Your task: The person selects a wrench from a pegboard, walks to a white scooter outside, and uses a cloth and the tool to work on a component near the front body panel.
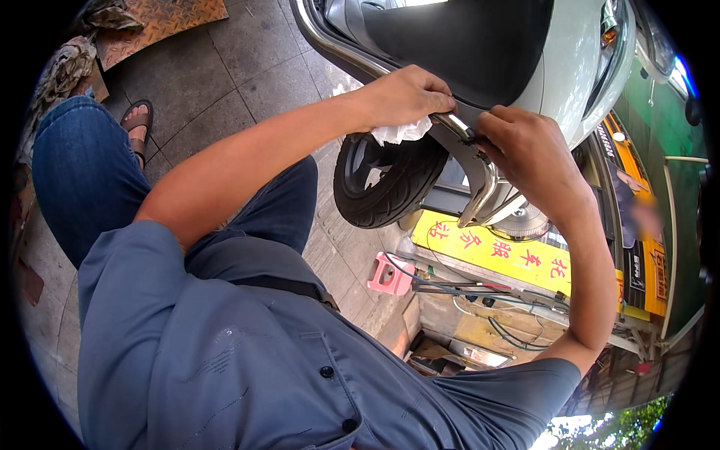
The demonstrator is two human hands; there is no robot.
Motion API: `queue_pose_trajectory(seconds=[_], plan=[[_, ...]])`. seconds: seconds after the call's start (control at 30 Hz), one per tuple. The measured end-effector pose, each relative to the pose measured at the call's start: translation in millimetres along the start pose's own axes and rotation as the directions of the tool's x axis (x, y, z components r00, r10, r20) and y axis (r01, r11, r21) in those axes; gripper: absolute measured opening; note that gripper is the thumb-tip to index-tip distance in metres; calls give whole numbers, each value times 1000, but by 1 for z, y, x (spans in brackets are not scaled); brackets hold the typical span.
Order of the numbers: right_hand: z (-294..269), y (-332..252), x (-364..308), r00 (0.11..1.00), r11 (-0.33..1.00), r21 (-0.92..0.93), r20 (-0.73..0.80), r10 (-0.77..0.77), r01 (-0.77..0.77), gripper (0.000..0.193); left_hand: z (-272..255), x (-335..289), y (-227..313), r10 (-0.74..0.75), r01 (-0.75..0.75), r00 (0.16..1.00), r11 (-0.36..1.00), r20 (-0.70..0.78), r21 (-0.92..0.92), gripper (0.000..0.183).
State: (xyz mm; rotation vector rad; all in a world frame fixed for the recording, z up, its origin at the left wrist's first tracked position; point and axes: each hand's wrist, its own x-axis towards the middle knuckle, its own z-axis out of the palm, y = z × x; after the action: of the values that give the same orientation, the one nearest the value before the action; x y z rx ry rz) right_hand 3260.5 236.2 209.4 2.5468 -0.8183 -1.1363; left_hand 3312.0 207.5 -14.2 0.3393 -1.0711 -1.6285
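A pale scooter [574,60] fills the upper right, with a chrome guard bar [480,191] curving down beside its black tyre [386,187]. My left hand [409,97] is closed at the upper end of the bar, thumb and fingers against the chrome. Crumpled white tissue [403,133] bunches out from under that hand. On the other side of the bar, my right hand [529,150] has its fingers curled together at a dark, dirty spot on the metal. Whatever small part lies between those fingertips is hidden.
A pink plastic stool [390,274] stands on the tiled floor beyond the wheel. Near it are a yellow sign [487,251], a round fan [521,223] and loose hoses [517,337]. A rusty tread plate [161,30] and rags [64,75] lie at upper left.
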Motion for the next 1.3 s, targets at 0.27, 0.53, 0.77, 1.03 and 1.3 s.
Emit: queue_pose_trajectory(seconds=[0.27,0.53,0.77,1.03,1.3], plan=[[7,0,6,988,969,-202,-34,-152,142,15,2,2,1,-5,5,1000,998,-2,58,27],[6,10,7,1000,1000,-22,14,-1,2,20,0,7,-3,38,-39,999,997,7,63,29],[15,21,1,973,952,238,-79,217,-193,9,0,7,-5,40,-41,999,997,13,67,30],[19,10,-19,735,575,581,62,675,-577,13,-3,6,-4,39,-41,998,998,42,39,30],[51,-4,-64,752,858,476,-489,442,-194,12,-1,-1,8,-16,14,999,999,46,38,29]])
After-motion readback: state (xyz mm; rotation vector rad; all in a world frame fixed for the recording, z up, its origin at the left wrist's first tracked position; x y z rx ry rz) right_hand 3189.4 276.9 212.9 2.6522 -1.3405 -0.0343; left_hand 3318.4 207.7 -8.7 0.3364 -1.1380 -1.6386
